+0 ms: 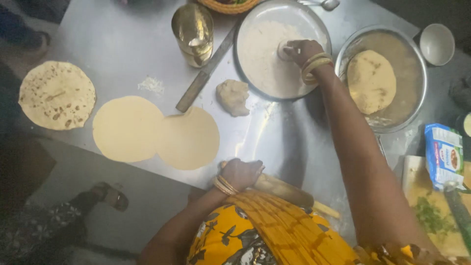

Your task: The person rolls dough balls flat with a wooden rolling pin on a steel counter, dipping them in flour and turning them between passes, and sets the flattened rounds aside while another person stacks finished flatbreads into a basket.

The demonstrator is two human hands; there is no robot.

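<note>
Head view, steel table (122,44). Right hand (303,50) reaches to the far side, fingers pinched together on a small dough ball (284,50) pressed into the flour plate (245,29). Left hand (241,172) at the near edge, fingers curled around a wooden rolling pin (284,190).

Two raw rolled rotis (128,128) lie overlapping just left of the left hand; a cooked, brown-spotted roti (57,95) sits farther left. Dough lump (233,97) just beside the flour plate. Steel bowl (407,54) at right holds one cooked roti.

Package: blue-and-white pouch (444,156), rectangular, red patch, at the right edge, resting on a cutting board (412,176).
</note>
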